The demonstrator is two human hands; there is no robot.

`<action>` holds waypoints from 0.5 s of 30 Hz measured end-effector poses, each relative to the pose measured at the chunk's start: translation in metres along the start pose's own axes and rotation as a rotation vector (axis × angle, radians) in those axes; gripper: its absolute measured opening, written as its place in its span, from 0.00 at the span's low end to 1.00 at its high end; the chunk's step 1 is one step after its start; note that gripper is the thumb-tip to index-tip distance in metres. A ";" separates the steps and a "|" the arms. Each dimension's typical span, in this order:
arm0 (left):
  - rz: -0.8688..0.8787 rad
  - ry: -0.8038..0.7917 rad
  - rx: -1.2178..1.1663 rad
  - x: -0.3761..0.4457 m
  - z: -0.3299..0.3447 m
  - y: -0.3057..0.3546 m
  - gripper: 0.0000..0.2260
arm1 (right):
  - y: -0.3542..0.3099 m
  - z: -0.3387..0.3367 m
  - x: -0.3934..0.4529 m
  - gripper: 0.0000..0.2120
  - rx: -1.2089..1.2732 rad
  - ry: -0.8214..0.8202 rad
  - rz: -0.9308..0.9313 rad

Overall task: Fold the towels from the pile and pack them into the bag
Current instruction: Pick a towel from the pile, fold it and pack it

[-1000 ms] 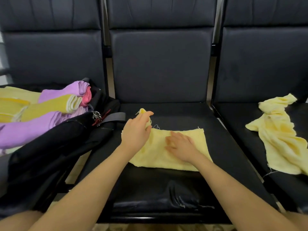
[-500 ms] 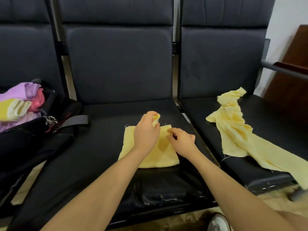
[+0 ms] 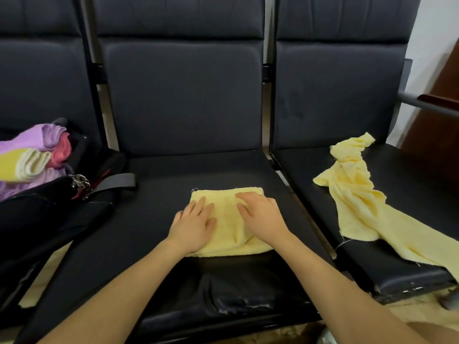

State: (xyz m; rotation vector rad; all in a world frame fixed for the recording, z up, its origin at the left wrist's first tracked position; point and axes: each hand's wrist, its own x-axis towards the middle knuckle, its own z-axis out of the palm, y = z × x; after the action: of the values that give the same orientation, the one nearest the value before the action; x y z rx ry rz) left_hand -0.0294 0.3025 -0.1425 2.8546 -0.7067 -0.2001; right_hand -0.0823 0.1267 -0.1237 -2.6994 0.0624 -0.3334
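both hands (image 3: 228, 224) flat on towel (image 3: 227, 214)

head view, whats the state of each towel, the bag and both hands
folded yellow towel: flat on middle seat, under both hands
loose yellow towel: crumpled, unfolded, right seat
bag: open, folded towels inside
left hand: flat, pressing towel
right hand: flat, pressing towel

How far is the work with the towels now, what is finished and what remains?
Done: folded purple, pink and yellow towels already sit in the black bag on the left seat. In hand: the left hand and right hand press flat on a folded yellow towel on the middle seat; it is not packed yet. Left: a crumpled yellow towel lies unfolded on the right seat.
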 end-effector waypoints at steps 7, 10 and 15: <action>-0.110 -0.075 0.081 0.005 0.006 -0.035 0.24 | -0.008 0.025 0.009 0.27 -0.208 -0.396 0.012; -0.131 -0.051 0.093 0.010 0.006 -0.044 0.24 | -0.009 0.036 0.016 0.27 -0.230 -0.419 -0.003; -0.147 0.037 0.124 0.018 0.008 -0.056 0.25 | -0.012 0.046 0.032 0.27 -0.225 -0.416 -0.011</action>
State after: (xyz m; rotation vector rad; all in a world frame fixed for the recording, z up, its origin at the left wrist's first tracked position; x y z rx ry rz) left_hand 0.0096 0.3409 -0.1641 3.0222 -0.5202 -0.1285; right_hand -0.0398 0.1535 -0.1524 -2.9320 -0.0395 0.2513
